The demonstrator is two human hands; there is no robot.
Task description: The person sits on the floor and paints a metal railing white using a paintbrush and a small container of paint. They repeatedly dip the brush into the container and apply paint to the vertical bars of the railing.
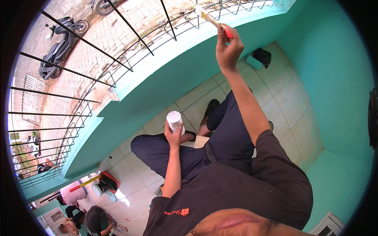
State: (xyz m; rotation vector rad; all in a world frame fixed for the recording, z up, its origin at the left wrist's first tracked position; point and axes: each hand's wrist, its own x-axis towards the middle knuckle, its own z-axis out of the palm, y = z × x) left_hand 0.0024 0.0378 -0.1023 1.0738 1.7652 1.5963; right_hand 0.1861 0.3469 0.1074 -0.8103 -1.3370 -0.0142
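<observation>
The right hand (228, 49) is raised far forward and holds the paintbrush (213, 21) closed between its fingers, near the red end of the handle. The long axis of the brush runs slanting, forward and to the left from this hand, so the bristles point toward the dark bars (168, 19) above the pale ledge (159, 55). Whether the bristle tip touches a bar or the ledge, I cannot tell surely, because it is small and bright there. The left hand (173, 135) is lower and nearer to the body, wrapped around a white container (174, 117), whose round top faces upward. The right hand is the nearer one to the bars.
</observation>
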